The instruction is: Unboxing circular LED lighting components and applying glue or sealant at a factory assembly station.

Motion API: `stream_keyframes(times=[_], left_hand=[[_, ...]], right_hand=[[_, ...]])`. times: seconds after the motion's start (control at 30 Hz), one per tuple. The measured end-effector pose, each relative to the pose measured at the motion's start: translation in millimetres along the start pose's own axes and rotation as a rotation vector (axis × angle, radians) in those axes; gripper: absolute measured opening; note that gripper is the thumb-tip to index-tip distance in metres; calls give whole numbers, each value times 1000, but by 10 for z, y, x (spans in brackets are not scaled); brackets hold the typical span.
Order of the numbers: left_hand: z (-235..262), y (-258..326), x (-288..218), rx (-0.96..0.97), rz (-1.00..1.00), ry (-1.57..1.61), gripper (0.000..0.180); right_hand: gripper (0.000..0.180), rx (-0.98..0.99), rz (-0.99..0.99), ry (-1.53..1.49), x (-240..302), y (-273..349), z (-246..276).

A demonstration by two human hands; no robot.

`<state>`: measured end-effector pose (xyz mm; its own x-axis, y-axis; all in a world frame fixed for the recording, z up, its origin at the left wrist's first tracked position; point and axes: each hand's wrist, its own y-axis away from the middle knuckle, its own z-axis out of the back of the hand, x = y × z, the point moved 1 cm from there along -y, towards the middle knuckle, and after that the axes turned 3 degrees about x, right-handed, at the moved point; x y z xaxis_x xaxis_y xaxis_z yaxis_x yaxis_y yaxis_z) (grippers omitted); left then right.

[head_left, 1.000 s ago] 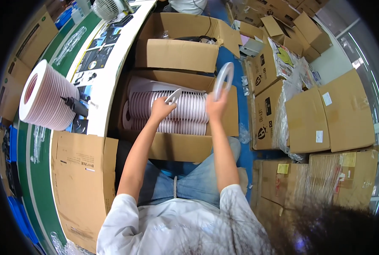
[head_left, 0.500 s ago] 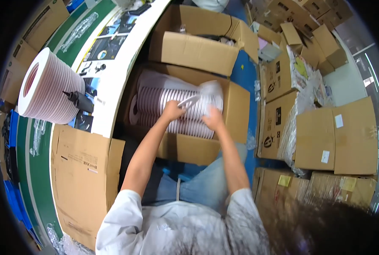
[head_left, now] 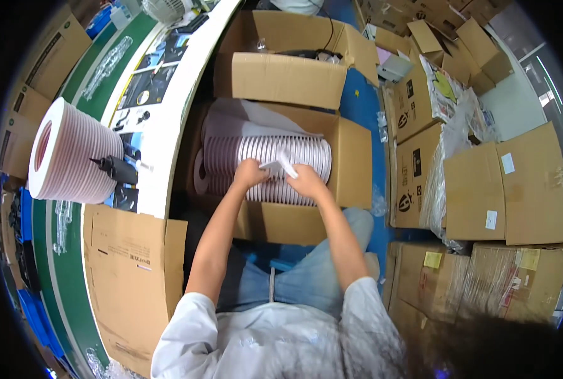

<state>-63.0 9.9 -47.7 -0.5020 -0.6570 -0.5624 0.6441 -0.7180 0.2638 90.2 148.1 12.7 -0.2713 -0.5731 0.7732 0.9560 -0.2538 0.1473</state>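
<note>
Now | left hand [head_left: 251,174], right hand [head_left: 305,181]: grip clamped on ring [head_left: 281,165] | over carton [head_left: 351,158]

We saw an open brown cardboard box [head_left: 351,158] of pale ribbed reels [head_left: 262,151] standing on the blue floor [head_left: 363,101].

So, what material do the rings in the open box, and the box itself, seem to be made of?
The rings look like pale pink plastic reels with a matt finish: thin, even rims stand packed in rows, though pressed paper cannot be ruled out. The box is plain brown corrugated cardboard, dull, with folded flaps. Both hands, left hand and right hand, rest on the rings.
</note>
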Motion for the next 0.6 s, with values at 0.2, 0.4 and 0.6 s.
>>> stream_keyframes(times=[0.2,0.4,0.6], left_hand=[[195,9,-85,-34,65,157,30],[227,-36,41,82,27,429,32],[166,280,-73,14,41,198,35]], right_hand=[[14,115,165,53,29,-110,-48],[15,-720,44,-101,-131,90,-54],[19,-887,182,163,106,280,86]])
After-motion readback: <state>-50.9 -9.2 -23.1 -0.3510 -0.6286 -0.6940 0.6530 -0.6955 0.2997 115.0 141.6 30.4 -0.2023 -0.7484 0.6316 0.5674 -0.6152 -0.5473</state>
